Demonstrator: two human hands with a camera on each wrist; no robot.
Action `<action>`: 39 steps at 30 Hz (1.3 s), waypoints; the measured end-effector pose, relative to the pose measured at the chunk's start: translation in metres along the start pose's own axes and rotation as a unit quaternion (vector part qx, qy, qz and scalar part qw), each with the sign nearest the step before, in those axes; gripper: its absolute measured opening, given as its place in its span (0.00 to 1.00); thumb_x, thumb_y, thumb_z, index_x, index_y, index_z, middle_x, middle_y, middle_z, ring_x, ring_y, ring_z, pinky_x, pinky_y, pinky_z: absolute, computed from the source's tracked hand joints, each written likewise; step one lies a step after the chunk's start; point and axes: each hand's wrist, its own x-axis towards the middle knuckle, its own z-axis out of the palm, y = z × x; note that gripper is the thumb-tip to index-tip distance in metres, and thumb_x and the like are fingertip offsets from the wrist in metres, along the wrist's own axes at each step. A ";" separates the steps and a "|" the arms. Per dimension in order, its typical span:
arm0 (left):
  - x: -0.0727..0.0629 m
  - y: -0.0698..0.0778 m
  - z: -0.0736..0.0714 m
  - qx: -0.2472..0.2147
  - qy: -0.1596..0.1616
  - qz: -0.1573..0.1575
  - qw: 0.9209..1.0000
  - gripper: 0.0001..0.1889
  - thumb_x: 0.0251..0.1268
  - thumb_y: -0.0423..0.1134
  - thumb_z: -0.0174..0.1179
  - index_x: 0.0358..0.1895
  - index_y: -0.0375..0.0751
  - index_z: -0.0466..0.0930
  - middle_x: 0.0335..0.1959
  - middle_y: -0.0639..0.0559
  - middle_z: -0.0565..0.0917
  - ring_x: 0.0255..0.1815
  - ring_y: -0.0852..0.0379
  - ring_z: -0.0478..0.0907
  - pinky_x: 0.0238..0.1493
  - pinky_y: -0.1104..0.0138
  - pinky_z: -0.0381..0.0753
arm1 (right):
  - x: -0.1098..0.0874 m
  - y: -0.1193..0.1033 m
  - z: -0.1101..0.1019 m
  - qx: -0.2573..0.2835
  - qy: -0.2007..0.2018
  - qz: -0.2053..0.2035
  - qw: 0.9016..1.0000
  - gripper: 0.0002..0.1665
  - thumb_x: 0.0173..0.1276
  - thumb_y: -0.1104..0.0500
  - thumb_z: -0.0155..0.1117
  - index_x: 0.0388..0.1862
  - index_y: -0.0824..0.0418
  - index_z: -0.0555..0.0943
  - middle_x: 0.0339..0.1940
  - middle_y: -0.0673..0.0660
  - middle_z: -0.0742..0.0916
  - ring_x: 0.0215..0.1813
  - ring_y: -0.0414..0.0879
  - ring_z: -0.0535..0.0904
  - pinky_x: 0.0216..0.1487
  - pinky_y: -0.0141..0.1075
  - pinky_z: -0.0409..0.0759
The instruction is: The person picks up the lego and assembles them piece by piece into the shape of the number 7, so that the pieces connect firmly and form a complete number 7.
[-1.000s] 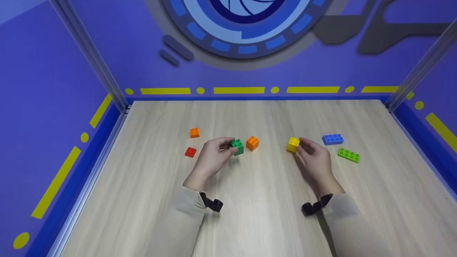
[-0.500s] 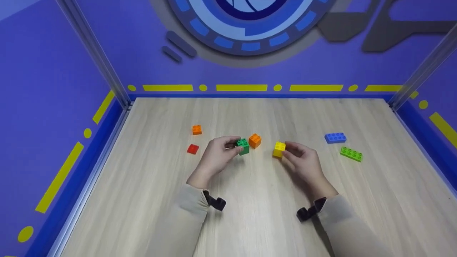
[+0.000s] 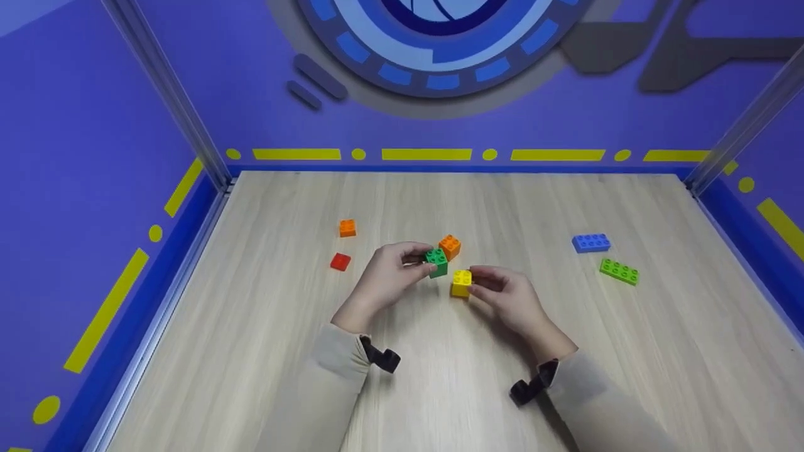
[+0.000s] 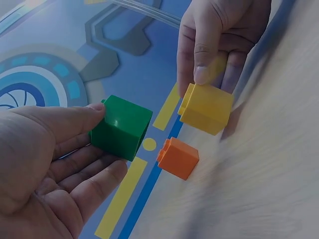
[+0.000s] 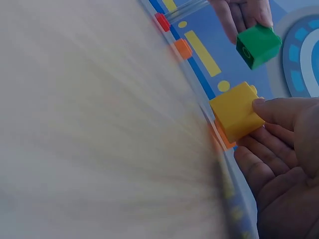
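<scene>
Pinched in your right hand [image 3: 512,298], the yellow four-stud block [image 3: 460,285] has moved leftward and towards you over the last second, while your left hand [image 3: 392,276] grips the green four-stud block [image 3: 436,266], itself brought slightly rightward. Both blocks are now near each other but apart, studs uppermost, above the wood-grain tabletop [image 3: 433,389], with an orange four-stud block [image 3: 450,245] just beyond the green one, held by neither hand. Judgement: you have closed most of the gap between your two held pieces; not yet joined.
</scene>
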 end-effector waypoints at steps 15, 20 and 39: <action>0.002 -0.001 0.005 -0.003 -0.070 0.024 0.997 0.22 0.80 0.41 0.74 0.72 0.45 0.88 0.71 0.51 0.90 0.73 0.49 0.87 0.74 0.57 0.88 | -0.005 -0.002 0.013 -0.029 -0.059 -0.052 0.996 0.27 0.77 0.61 0.79 0.71 0.65 0.87 0.68 0.65 0.92 0.68 0.57 0.92 0.68 0.35 0.90; 0.000 -0.003 0.007 0.004 -0.083 0.023 0.996 0.22 0.79 0.40 0.74 0.72 0.47 0.88 0.69 0.52 0.91 0.73 0.50 0.87 0.74 0.58 0.88 | -0.006 0.000 0.014 -0.036 -0.079 -0.069 0.994 0.27 0.76 0.61 0.79 0.71 0.67 0.87 0.68 0.66 0.92 0.67 0.59 0.92 0.69 0.37 0.90; 0.003 -0.012 0.010 0.018 -0.121 0.035 0.992 0.19 0.78 0.39 0.75 0.67 0.47 0.91 0.64 0.53 0.92 0.69 0.52 0.89 0.74 0.57 0.88 | -0.008 0.002 0.014 -0.030 -0.092 -0.077 0.992 0.29 0.76 0.62 0.79 0.72 0.69 0.85 0.68 0.68 0.91 0.67 0.59 0.92 0.67 0.33 0.89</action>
